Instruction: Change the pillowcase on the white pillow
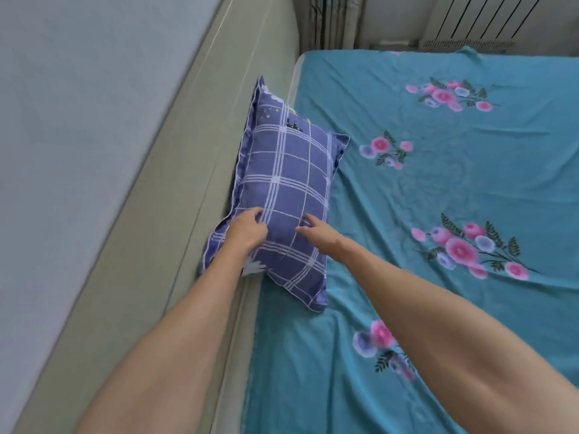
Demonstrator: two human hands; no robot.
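Pillow leans at the bed's left edge; left hand pinches its purple pillowcase, right hand loosely open, touching. Next, probably finding the case opening.

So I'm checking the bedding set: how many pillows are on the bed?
1: a purple plaid pillow leaning on the headboard at the sheet's left edge, both hands on it. The bed's near end is out of frame.

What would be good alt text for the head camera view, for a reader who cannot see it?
Two bare hands reach for a pillow in a purple checked pillowcase that leans against the headboard; the left hand pinches its fabric, the right hand touches it with fingers spread. The bed has a teal sheet with pink flowers.
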